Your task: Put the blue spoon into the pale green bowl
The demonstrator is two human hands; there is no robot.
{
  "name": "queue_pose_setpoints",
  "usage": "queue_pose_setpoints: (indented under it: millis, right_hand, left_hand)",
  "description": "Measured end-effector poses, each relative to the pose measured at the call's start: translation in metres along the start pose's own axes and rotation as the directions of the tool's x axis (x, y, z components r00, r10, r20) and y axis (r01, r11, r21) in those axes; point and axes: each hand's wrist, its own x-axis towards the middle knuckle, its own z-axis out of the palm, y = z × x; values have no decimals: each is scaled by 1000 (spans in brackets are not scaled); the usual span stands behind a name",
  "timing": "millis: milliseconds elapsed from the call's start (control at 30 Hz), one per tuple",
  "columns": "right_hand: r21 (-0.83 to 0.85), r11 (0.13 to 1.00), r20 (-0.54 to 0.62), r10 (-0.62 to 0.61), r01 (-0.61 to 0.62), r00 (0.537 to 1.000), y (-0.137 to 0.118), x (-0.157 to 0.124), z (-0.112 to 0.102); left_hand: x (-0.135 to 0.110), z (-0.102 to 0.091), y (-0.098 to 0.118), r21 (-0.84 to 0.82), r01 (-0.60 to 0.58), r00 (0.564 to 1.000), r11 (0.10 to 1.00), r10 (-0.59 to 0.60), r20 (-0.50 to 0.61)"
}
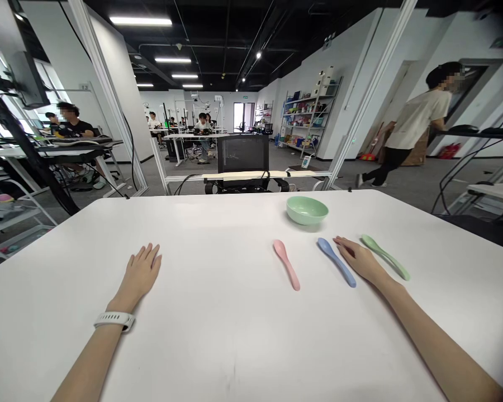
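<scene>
My left hand (140, 272) lies palm down on the left part of the white table, fingers stretched and a little spread, holding nothing. A pale watch band is on that wrist. On the right, my right hand (357, 258) rests between a blue spoon (336, 262) and a green spoon (384, 256), its fingers extended and holding nothing visible. Whether it touches the blue spoon I cannot tell. A pink spoon (286, 264) lies to the left of the blue one. Behind the spoons stands a light green bowl (307, 211), upright near the far edge.
The white table (218, 335) spans the foreground. Beyond its far edge are a metal frame bar and a black mesh chair (243, 153). A person (419, 120) walks at the right, and others sit at desks in the background. Shelves (308, 114) stand further back.
</scene>
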Motion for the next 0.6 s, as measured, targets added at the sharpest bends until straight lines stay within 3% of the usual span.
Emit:
queue_pose_setpoints:
  millis: [200,333,467,600]
  right_hand:
    - [-21,1000,25,0,0,1000,-7,-1,-4]
    - [-76,997,29,6,-4,1000,-23,2,-21]
    - [-135,983,132,140,-122,981,-51,-3,-43]
    - [-196,953,289,279,-229,916,-81,-15,-51]
  left_hand:
    - [-1,-2,3,2,6,1000,1000,-6,-6]
    - [0,-3,3,4,9,1000,1000,-9,4]
    - [0,-2,2,6,3,1000,1000,-3,2]
    - [0,0,0,3,-7,1000,1000,7,-19]
